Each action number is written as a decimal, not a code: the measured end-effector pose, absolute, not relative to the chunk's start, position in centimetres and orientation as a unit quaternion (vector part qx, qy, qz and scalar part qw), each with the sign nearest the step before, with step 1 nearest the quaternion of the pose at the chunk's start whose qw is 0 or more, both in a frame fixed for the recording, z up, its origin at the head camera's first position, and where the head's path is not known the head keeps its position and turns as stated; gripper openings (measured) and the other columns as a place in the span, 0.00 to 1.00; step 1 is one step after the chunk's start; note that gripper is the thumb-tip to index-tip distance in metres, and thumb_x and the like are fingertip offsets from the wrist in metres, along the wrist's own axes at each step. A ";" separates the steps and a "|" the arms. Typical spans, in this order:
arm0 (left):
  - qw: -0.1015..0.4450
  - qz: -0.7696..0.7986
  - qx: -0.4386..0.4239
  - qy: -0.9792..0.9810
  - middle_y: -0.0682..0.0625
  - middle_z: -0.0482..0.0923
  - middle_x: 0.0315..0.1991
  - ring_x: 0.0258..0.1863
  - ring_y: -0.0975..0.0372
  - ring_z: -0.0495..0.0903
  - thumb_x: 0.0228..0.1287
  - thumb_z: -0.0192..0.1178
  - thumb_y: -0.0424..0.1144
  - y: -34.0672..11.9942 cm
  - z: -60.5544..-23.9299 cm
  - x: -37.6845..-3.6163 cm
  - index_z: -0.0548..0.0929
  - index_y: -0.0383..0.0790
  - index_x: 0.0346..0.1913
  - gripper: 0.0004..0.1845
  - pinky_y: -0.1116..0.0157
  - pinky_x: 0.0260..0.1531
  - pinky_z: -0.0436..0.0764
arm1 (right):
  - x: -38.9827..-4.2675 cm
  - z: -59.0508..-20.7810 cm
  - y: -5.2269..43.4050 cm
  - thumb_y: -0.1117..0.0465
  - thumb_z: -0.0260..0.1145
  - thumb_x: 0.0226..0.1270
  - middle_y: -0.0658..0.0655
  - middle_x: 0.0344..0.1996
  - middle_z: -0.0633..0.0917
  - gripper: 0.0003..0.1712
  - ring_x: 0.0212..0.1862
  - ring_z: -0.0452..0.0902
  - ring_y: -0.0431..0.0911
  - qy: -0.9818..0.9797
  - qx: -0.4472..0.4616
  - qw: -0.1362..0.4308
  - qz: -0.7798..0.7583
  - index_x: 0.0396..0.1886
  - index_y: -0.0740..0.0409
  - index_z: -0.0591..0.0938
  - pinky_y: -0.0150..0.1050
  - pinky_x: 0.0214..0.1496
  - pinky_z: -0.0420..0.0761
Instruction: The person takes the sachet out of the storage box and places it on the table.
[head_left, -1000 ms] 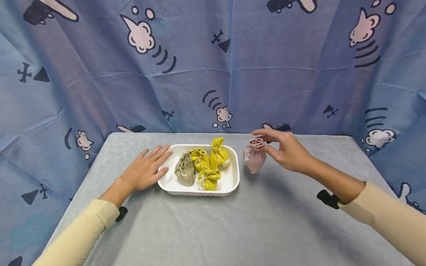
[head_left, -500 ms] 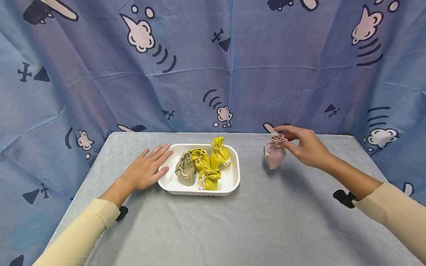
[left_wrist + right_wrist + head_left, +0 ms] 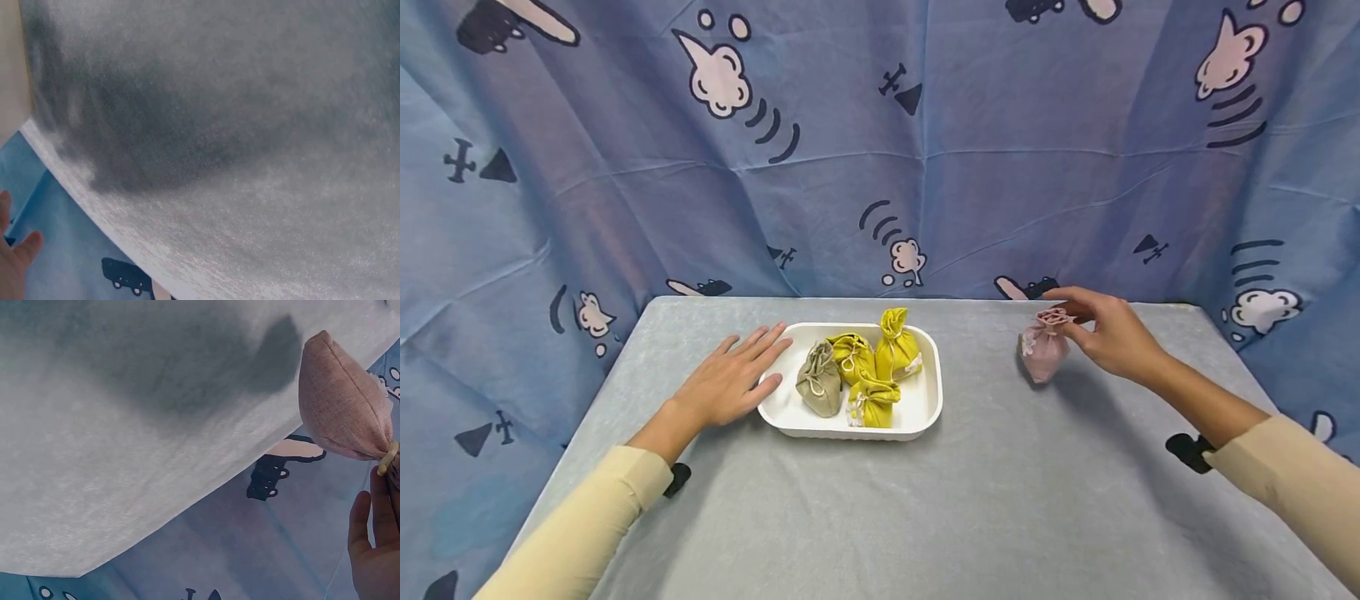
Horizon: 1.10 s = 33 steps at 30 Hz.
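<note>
My right hand [image 3: 1116, 335] pinches a pink drawstring pouch [image 3: 1043, 350] by its gathered neck, to the right of the tray. In the right wrist view the pouch [image 3: 344, 400] hangs over the table, its shadow falling on the cloth. My left hand [image 3: 724, 382] lies with fingers spread at the left rim of a white tray [image 3: 778, 417]. Inside the tray sit a grey-beige pouch [image 3: 820, 383] and three yellow-green pouches, one near the front [image 3: 874, 406]. Only a few fingers of the left hand [image 3: 15, 256] show in the left wrist view.
A grey cloth-covered table [image 3: 925, 517] lies under everything. Behind and beside it hangs a blue printed curtain [image 3: 835, 100]. Black wrist bands show under both sleeves, one by the right cuff [image 3: 1189, 452].
My right hand has carried the pink pouch to the right, away from the tray. The left hand and the pouches in the tray have stayed in place.
</note>
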<state>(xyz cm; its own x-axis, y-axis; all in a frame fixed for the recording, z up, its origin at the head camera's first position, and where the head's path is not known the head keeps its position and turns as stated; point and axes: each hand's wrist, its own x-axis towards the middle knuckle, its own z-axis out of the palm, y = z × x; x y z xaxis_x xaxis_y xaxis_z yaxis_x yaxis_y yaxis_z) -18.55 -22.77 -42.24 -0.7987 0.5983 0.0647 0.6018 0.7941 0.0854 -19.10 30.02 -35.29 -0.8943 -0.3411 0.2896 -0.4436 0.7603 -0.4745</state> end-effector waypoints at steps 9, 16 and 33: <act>0.011 -0.050 -0.318 -0.947 0.48 0.47 0.80 0.77 0.50 0.52 0.78 0.41 0.54 -22.6 -42.3 -18.8 0.57 0.43 0.79 0.33 0.39 0.69 0.55 | -19.0 -36.6 30.9 0.80 0.67 0.59 0.69 0.48 0.85 0.28 0.44 0.84 0.63 -0.938 0.197 0.075 0.275 0.61 0.65 0.78 0.49 0.39 0.83; 0.012 -0.052 -0.318 -0.947 0.48 0.47 0.80 0.77 0.50 0.53 0.78 0.41 0.54 -22.6 -42.3 -18.6 0.57 0.44 0.79 0.33 0.39 0.68 0.56 | -18.8 -36.9 31.0 0.80 0.66 0.59 0.68 0.48 0.85 0.28 0.47 0.83 0.62 -0.934 0.211 0.079 0.276 0.60 0.68 0.78 0.56 0.44 0.81; 0.027 -0.052 -0.327 -0.943 0.46 0.50 0.79 0.76 0.48 0.54 0.78 0.43 0.53 -22.8 -42.3 -18.6 0.59 0.42 0.78 0.33 0.38 0.67 0.57 | -18.7 -34.0 27.0 0.70 0.73 0.60 0.59 0.53 0.85 0.29 0.55 0.81 0.53 -0.914 0.254 0.057 0.311 0.62 0.59 0.79 0.26 0.50 0.76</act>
